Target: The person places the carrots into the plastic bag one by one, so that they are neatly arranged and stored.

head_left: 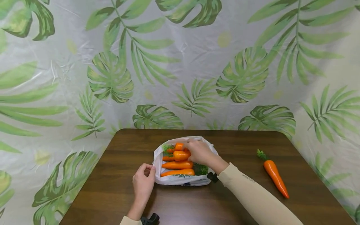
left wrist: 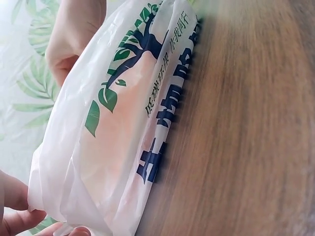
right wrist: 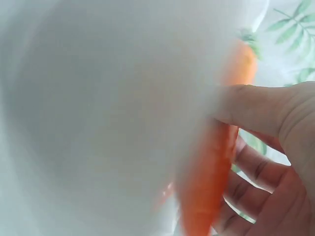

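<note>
A white plastic bag (head_left: pixel 180 181) lies with its mouth wide on the table, printed with a tree and dark blue characters on its near side (left wrist: pixel 133 98). Several orange carrots (head_left: pixel 177 165) with green tops lie inside it, roughly side by side. My left hand (head_left: pixel 143 181) pinches the bag's left rim between thumb and fingers. My right hand (head_left: pixel 199 151) reaches into the bag from the right and grips a carrot (right wrist: pixel 206 182), thumb on one side and fingers on the other. Blurred white plastic covers much of the right wrist view.
One more carrot (head_left: pixel 275 176) with a green top lies alone on the right of the dark wooden table (head_left: pixel 112 175). Behind the table hangs a leaf-patterned sheet (head_left: pixel 197 62). Black wrist straps show on both arms.
</note>
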A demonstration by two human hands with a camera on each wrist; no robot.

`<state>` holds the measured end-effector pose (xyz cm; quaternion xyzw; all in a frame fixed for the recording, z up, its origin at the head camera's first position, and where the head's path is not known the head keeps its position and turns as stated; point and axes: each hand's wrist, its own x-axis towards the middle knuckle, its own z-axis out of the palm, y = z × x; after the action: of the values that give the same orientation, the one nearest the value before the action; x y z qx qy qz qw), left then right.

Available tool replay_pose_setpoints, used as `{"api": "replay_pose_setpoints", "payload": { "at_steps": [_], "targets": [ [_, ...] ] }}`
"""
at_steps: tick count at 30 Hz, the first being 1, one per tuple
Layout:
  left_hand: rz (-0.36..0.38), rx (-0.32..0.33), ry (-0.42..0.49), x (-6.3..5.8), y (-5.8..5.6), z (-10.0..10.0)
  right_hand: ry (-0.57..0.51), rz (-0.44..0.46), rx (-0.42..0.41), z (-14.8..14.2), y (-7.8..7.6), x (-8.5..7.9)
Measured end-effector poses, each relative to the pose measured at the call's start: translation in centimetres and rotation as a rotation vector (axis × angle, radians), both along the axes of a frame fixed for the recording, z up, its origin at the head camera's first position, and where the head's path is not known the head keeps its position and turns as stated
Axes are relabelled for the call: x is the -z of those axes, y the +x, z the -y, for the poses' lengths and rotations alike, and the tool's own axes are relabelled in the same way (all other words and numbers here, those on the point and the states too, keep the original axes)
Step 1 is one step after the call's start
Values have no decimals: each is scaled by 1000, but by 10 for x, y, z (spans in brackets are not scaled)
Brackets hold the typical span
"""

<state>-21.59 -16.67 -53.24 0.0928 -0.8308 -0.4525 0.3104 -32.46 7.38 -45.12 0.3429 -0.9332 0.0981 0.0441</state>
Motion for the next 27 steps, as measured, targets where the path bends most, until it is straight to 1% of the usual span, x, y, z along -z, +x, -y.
{"api": "replay_pose_setpoints", "payload": {
  "at_steps": [4, 9, 16, 27],
  "targets": [
    [-19, 2, 5, -1, 1, -1, 20, -3, 5, 3, -1, 3],
    [-37, 1, 6, -2, 2, -1, 18, -18, -6, 5, -2, 5],
    [-28, 3, 15, -2, 1, 0, 23, -59, -30, 6, -2, 9],
    [-23, 3, 17, -2, 2, 0, 29, 2, 8, 2, 0, 6]
  ]
}}
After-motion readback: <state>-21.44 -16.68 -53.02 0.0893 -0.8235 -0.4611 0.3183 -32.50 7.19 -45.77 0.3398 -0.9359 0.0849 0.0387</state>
